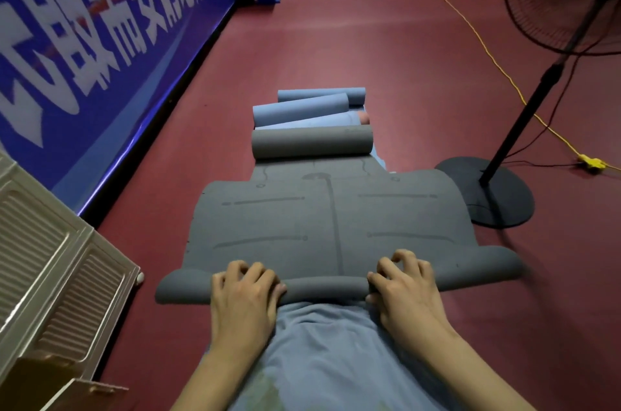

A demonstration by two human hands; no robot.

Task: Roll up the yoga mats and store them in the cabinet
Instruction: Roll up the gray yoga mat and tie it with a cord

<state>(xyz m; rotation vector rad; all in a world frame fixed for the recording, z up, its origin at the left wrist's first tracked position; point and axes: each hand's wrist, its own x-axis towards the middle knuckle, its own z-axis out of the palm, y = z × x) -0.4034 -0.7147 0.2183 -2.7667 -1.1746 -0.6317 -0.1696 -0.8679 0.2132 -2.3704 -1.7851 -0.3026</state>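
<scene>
Head view: left hand (243, 296) and right hand (405, 289) side by side, fingers curled over the near rolled edge of the grey yoga mat (331, 225), gripping it. Mat spread flat on the red floor (386, 54), over a light blue mat (322, 357) (near end under the wrists). Far end curled into a grey roll (312, 141). Beyond it, blue rolled mats (302, 108). Beige cabinet (57, 262) at left, fan base (494, 195) at right, near the mat's edge.

grey foam yoga mat (331, 225): flat on red floor, near edge curled into thin roll, far end rolled | blue rolled foam mats (302, 108): lying beyond it | beige louvred cabinet (50, 259): floor's left edge
</scene>
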